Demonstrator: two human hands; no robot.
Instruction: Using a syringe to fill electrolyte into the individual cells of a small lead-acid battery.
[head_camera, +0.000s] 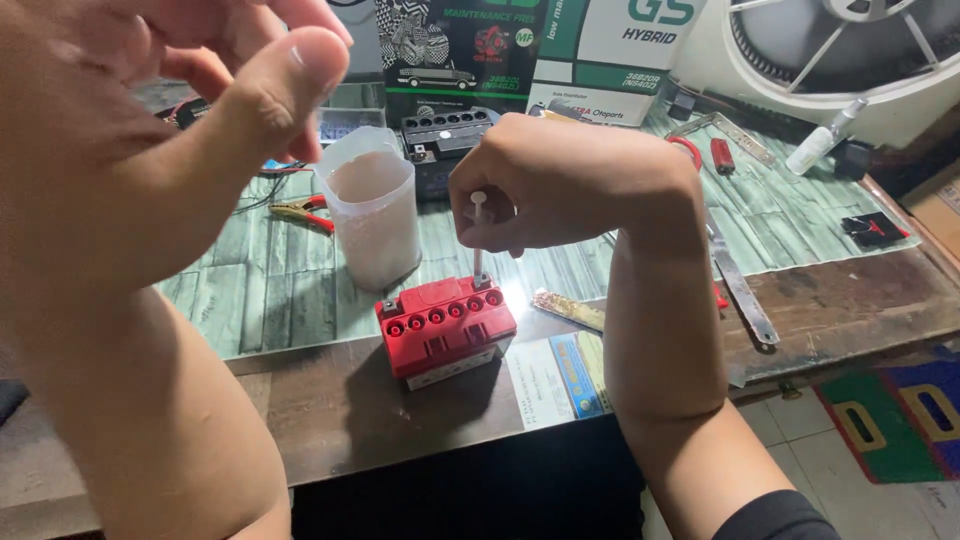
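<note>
Small repair workshop, likely for vehicle batteries. Worn wooden workbench (860, 300) carried a red-topped battery (446, 325), a black battery (445, 135) behind it, and boxed batteries (520, 50) stacked at the back. Red-handled pliers (303, 211), a metal ruler (740, 285) and a plastic jug (372, 205) lay about. A white fan (850, 50) stood at the right.

head view, looking down, close above workbench (330, 400)

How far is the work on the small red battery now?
Done: the red battery sits on the table with its row of holes open. In hand: the right hand holds a thin white tube upright over one end of it; the left hand is raised, empty. Left: the holes have no caps yet.
</note>
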